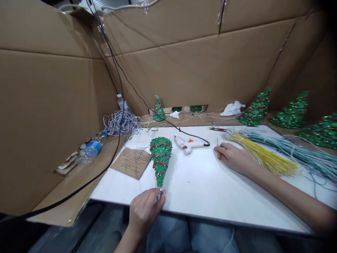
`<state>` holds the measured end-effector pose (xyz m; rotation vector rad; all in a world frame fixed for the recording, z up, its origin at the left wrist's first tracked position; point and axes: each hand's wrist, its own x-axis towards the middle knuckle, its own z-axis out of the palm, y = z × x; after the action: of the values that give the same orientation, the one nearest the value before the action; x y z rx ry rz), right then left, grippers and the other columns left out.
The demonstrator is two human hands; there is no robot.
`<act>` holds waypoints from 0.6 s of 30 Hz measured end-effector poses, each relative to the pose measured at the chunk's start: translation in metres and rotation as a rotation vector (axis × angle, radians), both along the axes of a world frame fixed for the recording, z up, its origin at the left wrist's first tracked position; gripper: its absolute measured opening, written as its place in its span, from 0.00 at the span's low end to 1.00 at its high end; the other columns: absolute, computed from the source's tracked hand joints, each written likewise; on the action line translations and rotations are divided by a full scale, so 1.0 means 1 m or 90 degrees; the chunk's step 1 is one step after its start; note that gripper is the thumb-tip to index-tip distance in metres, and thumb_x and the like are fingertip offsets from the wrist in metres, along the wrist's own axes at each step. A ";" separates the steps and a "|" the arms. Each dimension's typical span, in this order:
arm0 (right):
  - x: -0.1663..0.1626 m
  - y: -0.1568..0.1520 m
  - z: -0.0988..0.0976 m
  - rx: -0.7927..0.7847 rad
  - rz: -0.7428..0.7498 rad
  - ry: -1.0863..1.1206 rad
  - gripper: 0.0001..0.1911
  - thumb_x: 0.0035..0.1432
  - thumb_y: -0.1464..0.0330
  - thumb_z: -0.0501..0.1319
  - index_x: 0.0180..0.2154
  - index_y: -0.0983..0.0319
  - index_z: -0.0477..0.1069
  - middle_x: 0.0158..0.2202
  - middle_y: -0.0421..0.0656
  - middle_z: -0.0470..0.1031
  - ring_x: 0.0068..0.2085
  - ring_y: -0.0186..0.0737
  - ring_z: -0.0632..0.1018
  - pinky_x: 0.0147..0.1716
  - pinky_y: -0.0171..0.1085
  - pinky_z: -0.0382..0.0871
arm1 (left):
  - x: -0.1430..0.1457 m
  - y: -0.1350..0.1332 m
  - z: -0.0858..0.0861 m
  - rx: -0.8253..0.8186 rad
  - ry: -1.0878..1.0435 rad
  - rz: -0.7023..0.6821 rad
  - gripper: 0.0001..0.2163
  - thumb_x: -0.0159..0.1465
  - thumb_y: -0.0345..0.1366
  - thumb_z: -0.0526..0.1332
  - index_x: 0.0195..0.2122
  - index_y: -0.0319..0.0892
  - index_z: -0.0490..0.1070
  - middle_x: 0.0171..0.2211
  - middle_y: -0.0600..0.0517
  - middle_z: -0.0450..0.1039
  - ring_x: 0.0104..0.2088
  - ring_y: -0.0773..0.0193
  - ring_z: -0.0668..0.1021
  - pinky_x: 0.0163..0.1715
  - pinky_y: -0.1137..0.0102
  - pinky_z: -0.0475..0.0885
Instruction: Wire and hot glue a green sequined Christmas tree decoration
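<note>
My left hand (147, 209) is closed at the front edge of the table, pinching the tip of a green tinsel Christmas tree (161, 158) wound with red garland. The tree points tip toward me, its wide base away from me. On the right, my right hand (233, 156) is wrapped round a small tool (218, 153) with a yellow-brown handle and a thin metal shaft pointing up; its exact kind is unclear. Between the hands, farther back, lies a white glue gun (191, 144) with an orange trigger. Left of the tree is a cardboard piece (131, 162) with rows of dark marks.
Bundles of yellow wires (263, 154) and green wires (297, 151) lie beside my right forearm. Finished trees (256, 109) stand at the back right, a smaller tree (158, 110) behind. A wire tangle (122, 122), plastic bottle (93, 147) and hanging black cable (119, 88) are at left. Cardboard walls (171, 70) enclose the table.
</note>
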<state>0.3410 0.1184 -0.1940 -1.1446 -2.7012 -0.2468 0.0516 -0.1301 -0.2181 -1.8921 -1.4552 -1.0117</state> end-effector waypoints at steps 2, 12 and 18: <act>-0.002 0.000 0.000 -0.001 0.000 0.000 0.14 0.61 0.71 0.50 0.43 0.59 0.72 0.40 0.45 0.72 0.39 0.40 0.74 0.29 0.35 0.61 | 0.002 -0.001 -0.002 -0.043 -0.021 0.017 0.07 0.59 0.25 0.64 0.38 0.38 0.69 0.26 0.52 0.76 0.24 0.67 0.76 0.28 0.72 0.70; -0.001 0.001 0.001 -0.012 0.002 0.008 0.16 0.61 0.71 0.49 0.45 0.59 0.72 0.40 0.45 0.72 0.40 0.40 0.74 0.32 0.35 0.63 | 0.017 0.004 -0.004 -0.076 -0.071 0.015 0.06 0.62 0.22 0.58 0.30 0.39 0.66 0.20 0.55 0.63 0.22 0.68 0.68 0.24 0.72 0.64; 0.000 0.001 0.000 -0.015 -0.001 0.019 0.17 0.62 0.70 0.49 0.47 0.59 0.72 0.42 0.46 0.73 0.41 0.42 0.74 0.34 0.37 0.65 | 0.024 0.008 -0.006 -0.095 -0.137 -0.019 0.09 0.65 0.24 0.54 0.29 0.41 0.65 0.22 0.54 0.65 0.24 0.67 0.69 0.26 0.72 0.65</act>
<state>0.3413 0.1197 -0.1939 -1.1474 -2.6842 -0.1967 0.0751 -0.1219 -0.2240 -1.9621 -1.6700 -1.1812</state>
